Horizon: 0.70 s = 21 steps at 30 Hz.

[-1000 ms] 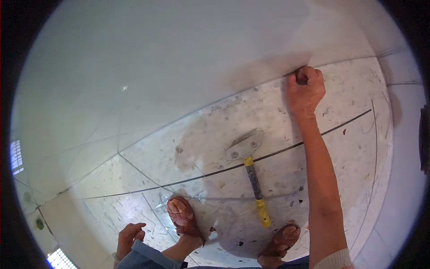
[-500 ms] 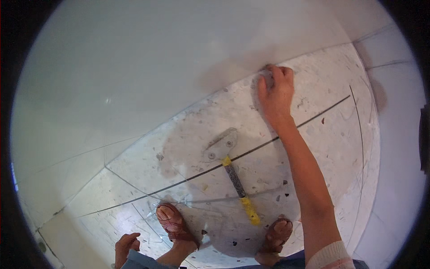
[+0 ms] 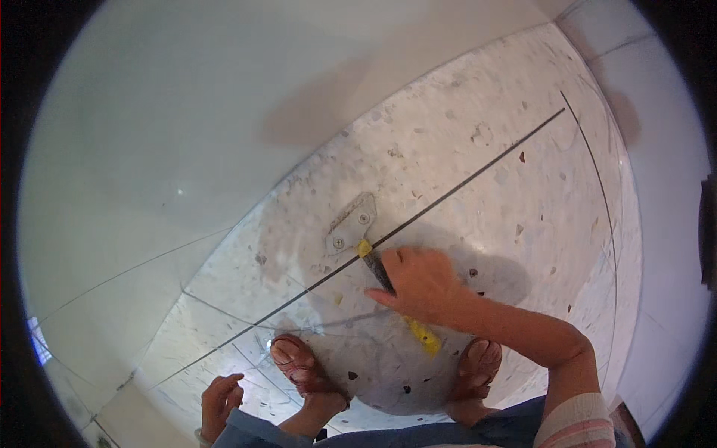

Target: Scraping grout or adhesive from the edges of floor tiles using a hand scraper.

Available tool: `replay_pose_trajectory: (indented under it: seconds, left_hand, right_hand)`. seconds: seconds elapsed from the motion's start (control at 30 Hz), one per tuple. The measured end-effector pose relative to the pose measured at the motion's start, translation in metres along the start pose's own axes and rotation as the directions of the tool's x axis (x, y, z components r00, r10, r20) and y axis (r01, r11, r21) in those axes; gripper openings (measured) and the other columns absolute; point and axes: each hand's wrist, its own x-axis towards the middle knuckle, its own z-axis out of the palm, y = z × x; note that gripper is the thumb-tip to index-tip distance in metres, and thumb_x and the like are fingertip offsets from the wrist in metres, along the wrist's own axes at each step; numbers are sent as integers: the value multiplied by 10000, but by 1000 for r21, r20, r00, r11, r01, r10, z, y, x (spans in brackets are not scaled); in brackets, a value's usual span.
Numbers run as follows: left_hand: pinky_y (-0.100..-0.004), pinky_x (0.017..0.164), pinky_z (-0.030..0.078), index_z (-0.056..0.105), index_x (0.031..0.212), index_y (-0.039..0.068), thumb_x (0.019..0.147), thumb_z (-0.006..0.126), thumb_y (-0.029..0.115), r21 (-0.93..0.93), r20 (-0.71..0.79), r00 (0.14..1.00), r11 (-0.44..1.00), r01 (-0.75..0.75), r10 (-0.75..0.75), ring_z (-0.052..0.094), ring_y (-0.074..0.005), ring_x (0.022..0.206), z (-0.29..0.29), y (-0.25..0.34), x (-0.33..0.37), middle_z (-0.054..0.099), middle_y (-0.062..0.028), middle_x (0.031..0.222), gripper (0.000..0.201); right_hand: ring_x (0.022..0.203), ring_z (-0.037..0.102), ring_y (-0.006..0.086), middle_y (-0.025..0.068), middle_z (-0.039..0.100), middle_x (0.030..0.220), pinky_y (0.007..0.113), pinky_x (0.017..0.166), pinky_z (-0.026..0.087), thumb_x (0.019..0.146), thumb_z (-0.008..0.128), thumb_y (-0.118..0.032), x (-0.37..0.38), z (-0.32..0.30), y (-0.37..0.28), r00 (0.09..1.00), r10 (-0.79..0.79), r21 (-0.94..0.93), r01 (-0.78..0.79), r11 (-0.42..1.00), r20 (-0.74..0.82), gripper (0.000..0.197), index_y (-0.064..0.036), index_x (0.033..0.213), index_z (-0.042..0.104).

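Observation:
On the speckled floor lies a scraper (image 3: 349,226) with a grey head, two screws and a yellow-and-black handle. My right hand (image 3: 422,280) is at the middle of that handle, covering part of it. Its thumb sticks out to the left, apart from the bent fingers; whether the palm touches the handle is hidden. At the lower left my left hand (image 3: 221,403) hangs beside my leg with loosely curved fingers, and nothing shows in it.
A dark straight line (image 3: 478,177) runs across the pale stone floor (image 3: 448,149) under the scraper. A smooth light wall (image 3: 187,134) rises along the far left side, another (image 3: 665,224) on the right. My sandalled feet (image 3: 300,366) stand near the lower edge.
My right hand has come back from the floor beside the far wall to the scraper's handle. The scraper keeps its place on the dark line, while the view has shifted slightly.

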Motion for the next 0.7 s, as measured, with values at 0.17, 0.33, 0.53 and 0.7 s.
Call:
replay_pose_trajectory:
  seconds: [0.17,0.33,0.53,0.7]
  left_hand:
    - [-296,587,444,653,1028,-18,863,596,0,337,36,963,904,-265,269,565,-187,623,1,56,48,611,-116,765,176]
    - [-455,648,428,557,785,-8,862,611,55,512,182,765,604,-610,618,556,-385,749,27,136,133,553,-185,772,114]
    - [-467,1103,306,528,1233,-40,872,553,54,794,488,426,-186,-578,762,411,-346,1301,89,239,229,481,-196,1350,375]
    - [-443,1168,217,486,1329,-44,896,505,85,798,602,400,-540,-269,691,323,-297,1391,108,283,279,401,-162,1469,452]
  right_hand:
    - [697,634,352,168,606,785,454,600,512,812,677,-318,-25,38,-9,996,88,-37,-88,995,7,355,-22,933,522]
    - [709,630,361,164,611,826,464,625,499,800,658,-230,-40,33,-8,980,184,123,-173,977,-82,284,-30,927,502]
    - [759,621,379,179,590,906,474,624,492,816,639,-207,-84,29,10,911,295,187,-249,950,-287,297,-23,1003,500]
    - [727,627,363,177,568,898,453,636,520,830,635,-186,-98,23,12,865,421,329,-327,886,-274,283,-8,1001,496]
